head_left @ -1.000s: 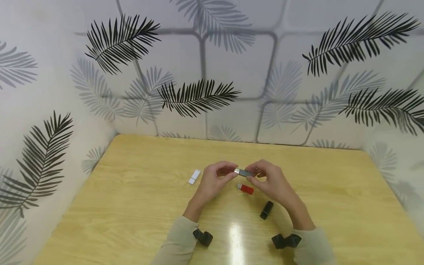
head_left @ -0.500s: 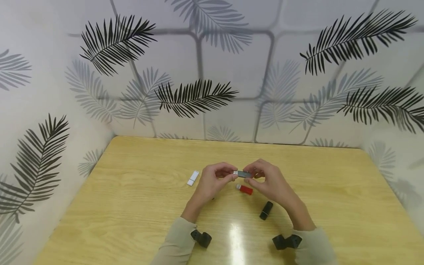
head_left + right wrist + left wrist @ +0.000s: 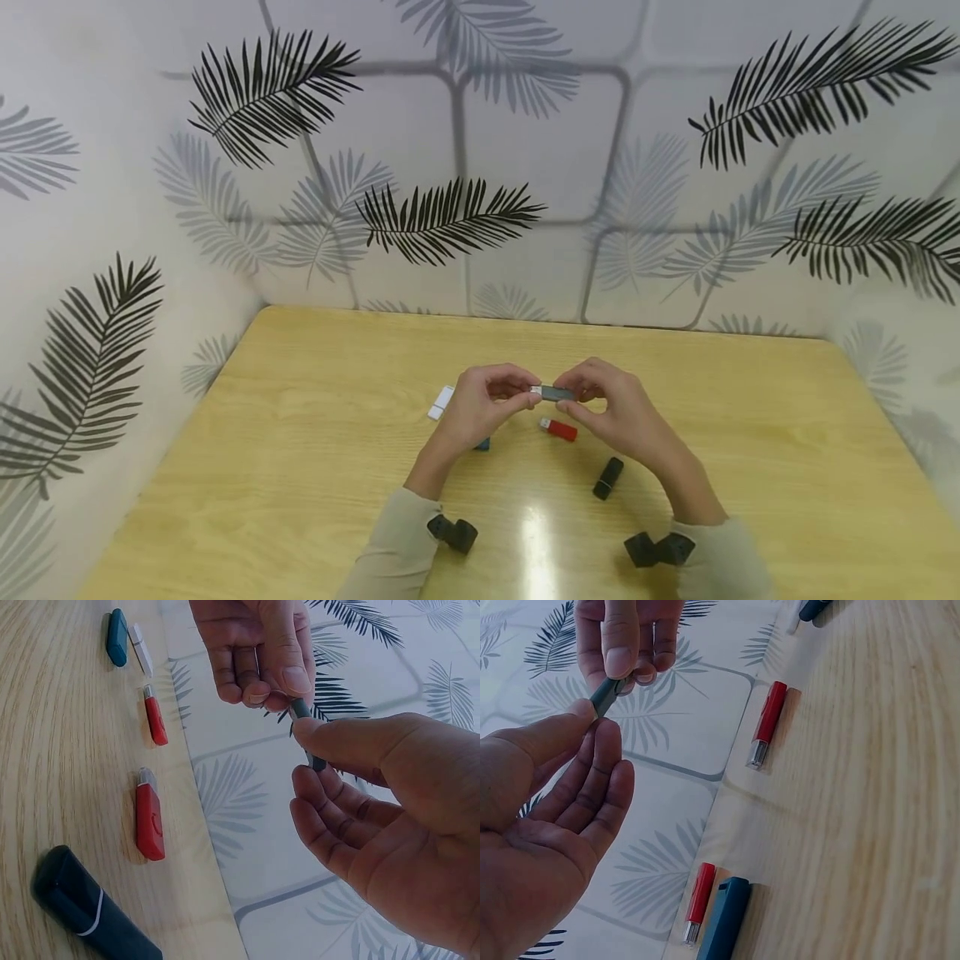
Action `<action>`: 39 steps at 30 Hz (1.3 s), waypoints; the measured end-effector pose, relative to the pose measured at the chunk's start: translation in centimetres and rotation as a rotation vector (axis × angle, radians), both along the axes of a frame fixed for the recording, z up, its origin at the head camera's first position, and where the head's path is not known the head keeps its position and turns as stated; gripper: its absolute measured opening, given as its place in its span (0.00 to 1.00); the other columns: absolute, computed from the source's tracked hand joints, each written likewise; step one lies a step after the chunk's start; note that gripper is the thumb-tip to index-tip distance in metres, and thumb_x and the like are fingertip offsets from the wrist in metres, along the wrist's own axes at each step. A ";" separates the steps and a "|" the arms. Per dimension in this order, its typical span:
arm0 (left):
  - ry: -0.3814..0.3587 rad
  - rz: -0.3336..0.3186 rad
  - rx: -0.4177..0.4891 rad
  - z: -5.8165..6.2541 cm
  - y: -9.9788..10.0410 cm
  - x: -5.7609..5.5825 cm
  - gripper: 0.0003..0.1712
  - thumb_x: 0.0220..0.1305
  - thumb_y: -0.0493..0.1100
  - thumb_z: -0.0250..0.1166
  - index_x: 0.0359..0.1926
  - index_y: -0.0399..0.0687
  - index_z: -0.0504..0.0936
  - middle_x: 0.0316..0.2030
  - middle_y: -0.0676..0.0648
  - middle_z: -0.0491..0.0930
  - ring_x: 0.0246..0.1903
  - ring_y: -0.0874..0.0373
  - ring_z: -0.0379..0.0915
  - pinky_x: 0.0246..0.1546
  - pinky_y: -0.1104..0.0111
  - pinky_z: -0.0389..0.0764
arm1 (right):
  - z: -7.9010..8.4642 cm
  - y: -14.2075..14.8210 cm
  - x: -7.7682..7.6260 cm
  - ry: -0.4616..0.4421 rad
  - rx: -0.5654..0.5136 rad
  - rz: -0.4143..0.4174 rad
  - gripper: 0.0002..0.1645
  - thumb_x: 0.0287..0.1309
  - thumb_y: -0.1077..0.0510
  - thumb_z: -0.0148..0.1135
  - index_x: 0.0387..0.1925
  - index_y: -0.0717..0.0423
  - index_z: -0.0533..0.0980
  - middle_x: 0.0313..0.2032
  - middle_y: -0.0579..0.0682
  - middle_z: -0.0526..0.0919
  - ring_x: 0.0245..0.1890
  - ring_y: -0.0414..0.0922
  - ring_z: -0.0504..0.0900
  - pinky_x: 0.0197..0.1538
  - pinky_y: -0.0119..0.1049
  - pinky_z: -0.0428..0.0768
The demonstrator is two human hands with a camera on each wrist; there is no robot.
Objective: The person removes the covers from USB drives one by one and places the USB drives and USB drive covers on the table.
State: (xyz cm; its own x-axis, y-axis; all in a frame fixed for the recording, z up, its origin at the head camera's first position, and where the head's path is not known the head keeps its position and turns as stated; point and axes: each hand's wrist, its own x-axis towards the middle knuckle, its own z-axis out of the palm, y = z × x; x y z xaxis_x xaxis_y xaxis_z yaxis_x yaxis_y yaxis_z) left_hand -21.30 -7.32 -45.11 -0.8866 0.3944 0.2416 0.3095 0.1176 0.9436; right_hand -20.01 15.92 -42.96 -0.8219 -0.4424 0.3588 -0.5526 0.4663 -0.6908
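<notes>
Close over the table, both hands meet at one grey USB flash drive with a silver plug. My left hand pinches the plug end between thumb and fingertips. On the other end, my right hand grips the grey body the same way. In the left wrist view the drive slants between the two thumbs. Below the hands a red flash drive lies on the table, its plug showing. A second red flash drive lies beside a teal one; the left hand hides it in the head view.
Near the right wrist lies a black flash drive with a light band. A white flash drive sits left of the left hand. The wooden table meets a leaf-patterned wall at the back.
The hands keep hold of the grey flash drive almost in place. The left hand and forearm shift slightly, so the teal flash drive's end now shows and the white one is partly covered.
</notes>
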 end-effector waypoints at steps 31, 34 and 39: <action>0.086 0.098 0.065 0.9 -3.1 -0.4 0.09 0.67 0.35 0.70 0.47 0.37 0.88 0.39 0.42 0.88 0.37 0.52 0.86 0.40 0.68 0.85 | 0.8 2.2 -0.2 0.141 -0.004 -0.022 0.13 0.56 0.69 0.75 0.42 0.56 0.84 0.39 0.44 0.83 0.36 0.40 0.84 0.43 0.38 0.86; 0.093 0.163 0.072 1.3 -4.9 -0.4 0.09 0.66 0.32 0.70 0.47 0.37 0.88 0.40 0.42 0.88 0.39 0.53 0.86 0.41 0.69 0.85 | 0.8 2.9 -0.4 0.142 -0.020 -0.050 0.13 0.56 0.69 0.75 0.42 0.56 0.84 0.39 0.45 0.83 0.36 0.40 0.83 0.43 0.35 0.86; 0.072 0.111 0.056 1.1 -4.8 -0.8 0.12 0.68 0.37 0.70 0.50 0.36 0.87 0.43 0.41 0.87 0.42 0.50 0.85 0.44 0.67 0.85 | 0.9 3.4 -0.5 0.111 -0.002 -0.074 0.12 0.58 0.67 0.74 0.43 0.57 0.84 0.39 0.45 0.82 0.36 0.40 0.83 0.44 0.37 0.86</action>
State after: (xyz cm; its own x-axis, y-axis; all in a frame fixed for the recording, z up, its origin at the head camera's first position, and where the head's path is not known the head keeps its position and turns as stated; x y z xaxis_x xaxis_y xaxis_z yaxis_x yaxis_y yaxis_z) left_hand -22.09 -12.14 -44.06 -0.9037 0.2790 0.3249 0.3646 0.1031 0.9254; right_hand -20.54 19.29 -42.09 -0.8074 -0.3810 0.4504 -0.5898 0.5076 -0.6280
